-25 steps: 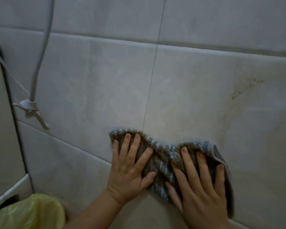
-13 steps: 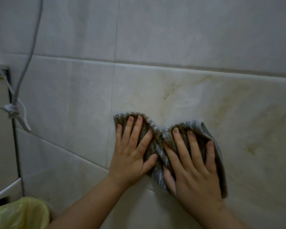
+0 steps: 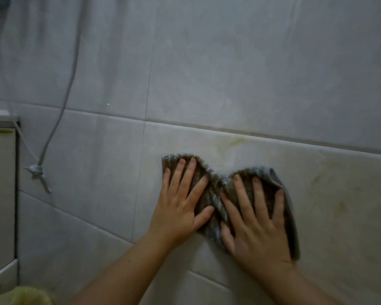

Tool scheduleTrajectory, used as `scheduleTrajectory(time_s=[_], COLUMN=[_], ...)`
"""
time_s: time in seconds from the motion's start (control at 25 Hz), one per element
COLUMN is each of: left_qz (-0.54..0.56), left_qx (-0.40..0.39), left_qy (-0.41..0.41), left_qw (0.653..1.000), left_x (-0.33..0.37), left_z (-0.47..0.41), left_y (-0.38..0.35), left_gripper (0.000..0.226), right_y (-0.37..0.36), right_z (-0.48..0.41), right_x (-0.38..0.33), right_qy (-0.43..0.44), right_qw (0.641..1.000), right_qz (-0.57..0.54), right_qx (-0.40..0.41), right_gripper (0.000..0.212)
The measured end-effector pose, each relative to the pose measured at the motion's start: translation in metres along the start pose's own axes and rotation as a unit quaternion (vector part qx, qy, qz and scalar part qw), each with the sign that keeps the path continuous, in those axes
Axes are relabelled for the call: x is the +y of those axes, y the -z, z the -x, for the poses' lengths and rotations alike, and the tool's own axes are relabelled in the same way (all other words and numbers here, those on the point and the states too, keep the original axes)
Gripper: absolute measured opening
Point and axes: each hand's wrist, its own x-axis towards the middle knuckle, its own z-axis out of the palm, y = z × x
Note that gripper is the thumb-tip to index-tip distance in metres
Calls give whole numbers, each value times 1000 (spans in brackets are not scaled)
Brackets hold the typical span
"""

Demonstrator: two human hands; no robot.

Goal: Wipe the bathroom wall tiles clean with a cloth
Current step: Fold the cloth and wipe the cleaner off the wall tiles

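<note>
Left hand (image 3: 180,208) and right hand (image 3: 254,221) are pressed flat, fingers spread, on a bunched grey-brown cloth (image 3: 216,194), which is held against a yellow-stained wall tile (image 3: 339,194), right of a hanging hose (image 3: 59,119)

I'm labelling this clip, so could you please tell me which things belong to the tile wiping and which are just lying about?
Part of the job: cloth; left hand and right hand, both pressing it flat; stained wall tile.
Just there: hanging cord; white cabinet; yellow bag.
</note>
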Motion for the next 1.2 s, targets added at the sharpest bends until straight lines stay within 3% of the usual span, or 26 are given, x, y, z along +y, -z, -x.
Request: scheduleTrajectory(time_s=[0.08, 0.2, 0.44, 0.6, 0.72, 0.88, 1.0, 1.2], left_qz=[-7, 10, 37, 29, 16, 12, -4, -11], left_qx=[6, 28, 67, 9, -5, 18, 18, 4], left_qy=[30, 61, 16, -63, -83, -54, -47, -42], left_qw=[1000, 998, 997, 998, 996, 998, 999, 999], left_x=[-21, -40, 29, 35, 21, -6, -24, -59], left_z=[-11, -54, -83, -12, -18, -95, -96, -27], left_y=[2, 10, 7, 3, 8, 24, 24, 12], left_gripper=[67, 66, 65, 66, 67, 69, 69, 69], right_y=[-3, -2, 13, 10, 11, 18, 14, -8], right_z=[-29, -78, -38, 23, 9, -52, -72, -43], right_x=[-7, 1, 62, 33, 39, 67, 49, -9], right_qy=[18, -25, -88, -11, 25, -95, -118, -48], right_qw=[1000, 999, 994, 1000, 1000, 993, 992, 998], right_qz=[-7, -17, 45, 17, 13, 60, 47, 38], right_qx=[18, 45, 54, -8, -9, 22, -8, -12], right_gripper=[58, 59, 64, 63, 61, 68, 72, 68])
